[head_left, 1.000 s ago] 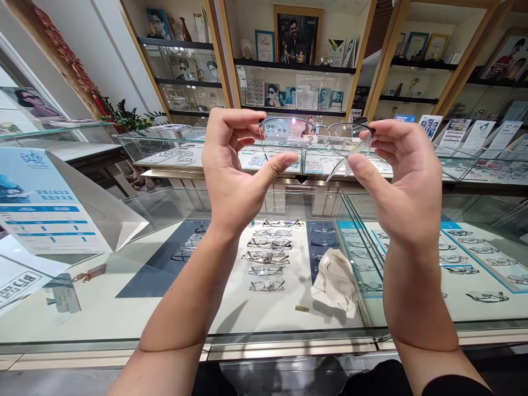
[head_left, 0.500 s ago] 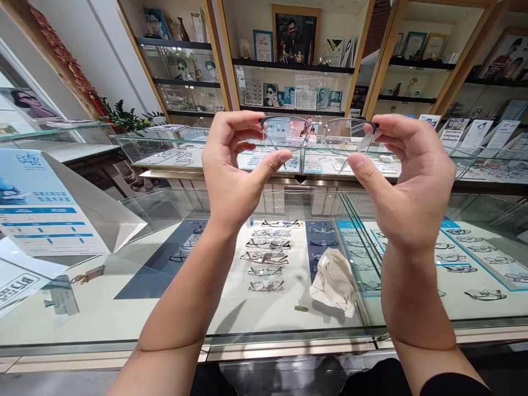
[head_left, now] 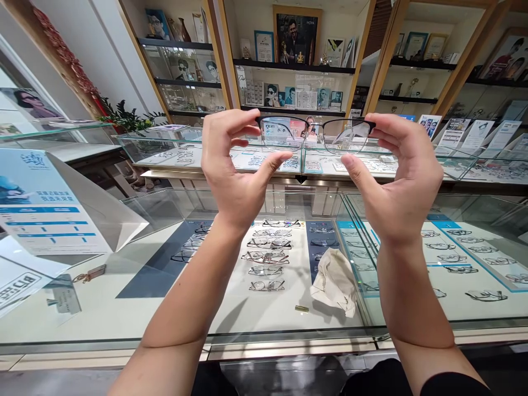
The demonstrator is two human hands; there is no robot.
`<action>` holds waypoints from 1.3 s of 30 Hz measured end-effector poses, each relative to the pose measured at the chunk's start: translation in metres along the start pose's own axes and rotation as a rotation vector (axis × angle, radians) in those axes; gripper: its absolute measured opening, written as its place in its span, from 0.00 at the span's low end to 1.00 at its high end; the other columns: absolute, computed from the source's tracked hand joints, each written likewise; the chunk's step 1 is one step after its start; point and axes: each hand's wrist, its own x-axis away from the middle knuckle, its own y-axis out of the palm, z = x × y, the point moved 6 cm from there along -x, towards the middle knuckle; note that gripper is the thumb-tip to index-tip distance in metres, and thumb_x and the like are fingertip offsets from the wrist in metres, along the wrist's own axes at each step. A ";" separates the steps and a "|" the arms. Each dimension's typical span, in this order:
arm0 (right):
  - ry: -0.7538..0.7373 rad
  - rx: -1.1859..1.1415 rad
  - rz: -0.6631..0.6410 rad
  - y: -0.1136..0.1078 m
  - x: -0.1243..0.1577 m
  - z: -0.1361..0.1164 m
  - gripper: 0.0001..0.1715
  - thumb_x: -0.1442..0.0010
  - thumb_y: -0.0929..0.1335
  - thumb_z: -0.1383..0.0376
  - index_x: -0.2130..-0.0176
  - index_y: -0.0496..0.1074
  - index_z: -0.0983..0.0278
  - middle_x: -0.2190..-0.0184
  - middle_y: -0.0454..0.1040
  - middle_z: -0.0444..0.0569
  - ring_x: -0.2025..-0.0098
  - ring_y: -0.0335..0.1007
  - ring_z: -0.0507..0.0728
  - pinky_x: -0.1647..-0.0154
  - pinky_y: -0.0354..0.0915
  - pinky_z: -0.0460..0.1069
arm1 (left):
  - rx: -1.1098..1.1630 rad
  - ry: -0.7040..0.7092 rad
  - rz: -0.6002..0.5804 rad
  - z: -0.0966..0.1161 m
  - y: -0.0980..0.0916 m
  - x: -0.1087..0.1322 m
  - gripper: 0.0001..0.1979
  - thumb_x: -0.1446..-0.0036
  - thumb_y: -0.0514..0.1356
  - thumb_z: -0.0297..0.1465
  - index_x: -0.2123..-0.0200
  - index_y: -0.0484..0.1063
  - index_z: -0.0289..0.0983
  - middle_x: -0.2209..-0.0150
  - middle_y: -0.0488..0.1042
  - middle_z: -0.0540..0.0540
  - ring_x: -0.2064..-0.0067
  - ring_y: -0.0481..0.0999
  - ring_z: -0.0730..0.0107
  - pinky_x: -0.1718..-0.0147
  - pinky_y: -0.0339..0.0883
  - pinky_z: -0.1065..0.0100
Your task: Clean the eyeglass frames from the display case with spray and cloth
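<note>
Raised in front of me at head height is a pair of eyeglasses [head_left: 315,124] with a dark upper rim and clear lenses. My left hand [head_left: 237,159] grips its left end between the fingers and thumb. The right end sits in the fingertips of my right hand [head_left: 402,170], the thumb below the lens. Both hands are closed on the frame. The temples show faintly behind the lenses, and a shelf and posters are seen through them. Below lies a crumpled beige cloth [head_left: 335,283] on the glass counter, near a small gold-coloured bar [head_left: 302,309].
Rows of eyeglasses [head_left: 267,256] lie inside the glass display case [head_left: 231,338] under my arms. A folded price sign [head_left: 45,203] stands at the left. Farther off are a second glass counter [head_left: 223,175], a potted plant [head_left: 127,116] and shelves with framed pictures [head_left: 297,36].
The eyeglasses have turned so the dark upper rim and lenses show more fully. My right hand has shifted slightly left, and my left hand has barely moved.
</note>
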 end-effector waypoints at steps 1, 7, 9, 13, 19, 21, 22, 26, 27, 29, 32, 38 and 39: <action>-0.022 0.024 0.009 0.000 0.000 0.000 0.24 0.29 0.75 0.49 0.37 0.77 0.47 0.35 0.77 0.52 0.28 0.72 0.74 0.25 0.71 0.76 | 0.023 -0.012 -0.009 -0.002 0.000 0.001 0.35 0.42 0.71 0.63 0.37 0.75 0.57 0.40 0.77 0.43 0.44 0.82 0.48 0.48 0.80 0.46; -0.154 0.155 0.013 0.003 0.001 0.001 0.27 0.27 0.73 0.52 0.32 0.72 0.46 0.35 0.76 0.51 0.26 0.70 0.75 0.27 0.71 0.79 | 0.014 0.080 -0.088 -0.008 0.005 0.006 0.37 0.36 0.66 0.64 0.31 0.69 0.55 0.36 0.75 0.43 0.41 0.81 0.46 0.47 0.78 0.46; -0.173 0.172 0.019 0.003 0.002 -0.002 0.27 0.26 0.73 0.54 0.32 0.72 0.46 0.35 0.76 0.51 0.26 0.70 0.76 0.26 0.70 0.80 | 0.012 0.119 -0.106 -0.009 0.007 0.007 0.38 0.35 0.66 0.63 0.30 0.67 0.52 0.35 0.74 0.42 0.40 0.81 0.46 0.46 0.78 0.47; -0.173 0.186 0.025 0.004 0.001 -0.008 0.26 0.27 0.73 0.56 0.33 0.74 0.47 0.36 0.78 0.52 0.28 0.72 0.76 0.26 0.69 0.80 | 0.011 0.135 -0.112 -0.009 0.010 0.009 0.41 0.37 0.67 0.63 0.29 0.65 0.52 0.36 0.75 0.41 0.38 0.80 0.45 0.46 0.78 0.46; -0.118 0.142 0.006 0.009 0.000 -0.005 0.24 0.27 0.73 0.57 0.34 0.75 0.48 0.35 0.79 0.53 0.29 0.73 0.74 0.26 0.70 0.78 | 0.022 0.142 -0.067 -0.007 0.008 0.012 0.40 0.37 0.69 0.62 0.29 0.65 0.54 0.34 0.74 0.42 0.34 0.78 0.42 0.43 0.76 0.44; -0.088 0.116 0.000 0.010 0.001 0.000 0.24 0.27 0.73 0.57 0.34 0.75 0.48 0.34 0.78 0.53 0.29 0.73 0.73 0.26 0.71 0.77 | 0.033 0.166 -0.068 -0.005 0.007 0.014 0.41 0.36 0.68 0.61 0.28 0.63 0.52 0.30 0.71 0.42 0.30 0.74 0.40 0.38 0.73 0.41; -0.070 0.098 -0.004 0.011 0.002 0.003 0.24 0.27 0.73 0.57 0.34 0.75 0.48 0.33 0.77 0.53 0.29 0.73 0.73 0.26 0.71 0.76 | 0.045 0.167 -0.070 -0.005 0.007 0.015 0.41 0.35 0.68 0.60 0.27 0.63 0.51 0.29 0.70 0.41 0.28 0.72 0.39 0.36 0.72 0.40; 0.021 -0.022 -0.032 0.016 0.003 0.014 0.24 0.26 0.73 0.55 0.34 0.74 0.48 0.30 0.76 0.52 0.28 0.74 0.70 0.26 0.72 0.74 | 0.147 0.104 -0.132 -0.009 0.008 0.018 0.43 0.35 0.68 0.60 0.25 0.60 0.51 0.27 0.69 0.41 0.22 0.64 0.36 0.30 0.67 0.36; 0.043 -0.061 -0.039 0.016 0.003 0.016 0.23 0.26 0.73 0.54 0.35 0.74 0.48 0.31 0.76 0.52 0.28 0.74 0.70 0.26 0.72 0.73 | 0.169 0.084 -0.153 -0.011 0.009 0.018 0.44 0.36 0.69 0.60 0.25 0.59 0.52 0.27 0.69 0.41 0.21 0.62 0.35 0.30 0.66 0.36; 0.077 -0.141 -0.040 0.017 0.003 0.017 0.20 0.26 0.73 0.54 0.37 0.76 0.48 0.33 0.78 0.51 0.30 0.75 0.68 0.26 0.74 0.71 | 0.183 0.075 -0.166 -0.013 0.010 0.018 0.45 0.36 0.69 0.60 0.24 0.59 0.52 0.27 0.69 0.41 0.21 0.61 0.36 0.29 0.66 0.36; 0.113 -0.243 -0.031 0.016 0.000 0.015 0.15 0.25 0.73 0.53 0.41 0.78 0.49 0.38 0.81 0.49 0.31 0.78 0.66 0.26 0.74 0.69 | 0.168 0.127 -0.141 -0.012 0.009 0.016 0.44 0.36 0.69 0.60 0.24 0.59 0.53 0.26 0.69 0.42 0.22 0.64 0.38 0.30 0.67 0.38; 0.192 -0.354 -0.002 0.015 -0.002 0.014 0.11 0.26 0.73 0.51 0.48 0.82 0.49 0.41 0.84 0.48 0.32 0.79 0.67 0.27 0.75 0.69 | 0.111 0.131 -0.060 -0.016 0.008 0.015 0.40 0.33 0.66 0.61 0.27 0.61 0.53 0.27 0.68 0.42 0.26 0.69 0.43 0.31 0.67 0.41; 0.200 -0.372 0.006 0.015 -0.001 0.016 0.10 0.26 0.74 0.51 0.49 0.83 0.48 0.42 0.84 0.47 0.32 0.79 0.67 0.27 0.76 0.69 | 0.112 0.124 -0.057 -0.017 0.008 0.015 0.40 0.33 0.66 0.61 0.27 0.61 0.53 0.27 0.68 0.42 0.27 0.70 0.43 0.31 0.67 0.41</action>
